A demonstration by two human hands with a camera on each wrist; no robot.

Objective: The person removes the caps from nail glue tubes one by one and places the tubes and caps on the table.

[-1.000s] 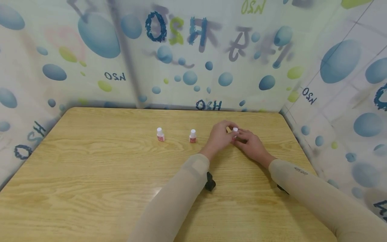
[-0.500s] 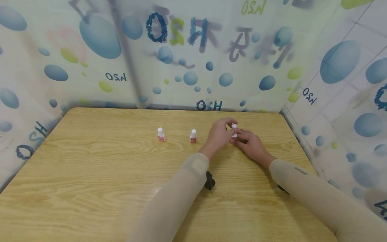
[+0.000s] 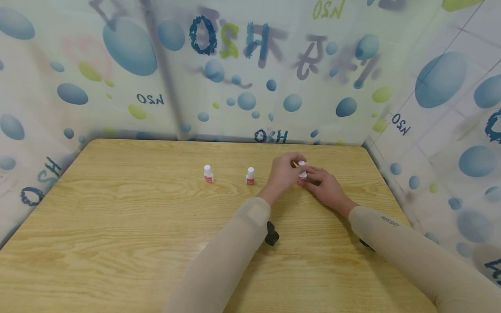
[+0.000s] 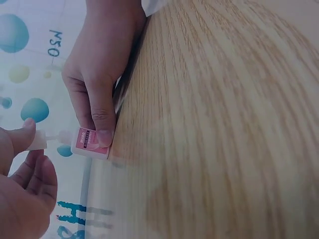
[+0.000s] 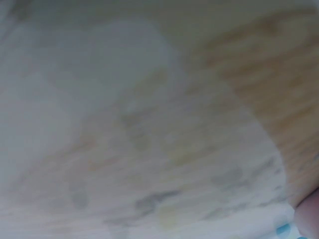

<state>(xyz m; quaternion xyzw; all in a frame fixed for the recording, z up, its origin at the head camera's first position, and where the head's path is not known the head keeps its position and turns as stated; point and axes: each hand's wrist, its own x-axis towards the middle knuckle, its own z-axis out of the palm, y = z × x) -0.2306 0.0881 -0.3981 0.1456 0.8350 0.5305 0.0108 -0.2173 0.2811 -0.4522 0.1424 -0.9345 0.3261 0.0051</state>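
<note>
Cap (image 4: pixel 40 141): off, pinched in my left hand (image 4: pixel 22 186). Bottle (image 4: pixel 84 144): gripped in my right hand (image 4: pixel 99 67). Middle bottle (image 3: pixel 250 177), left bottle (image 3: pixel 209 174): capped.

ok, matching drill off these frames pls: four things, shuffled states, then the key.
Things:
1. left hand
2. right hand
3. middle bottle
4. table

States:
A. gripping the body of the rightmost bottle
B. wood-grained, yellowish brown
C. pinching a white cap
D. standing upright, untouched

Pairs: 1-C, 2-A, 3-D, 4-B
</note>
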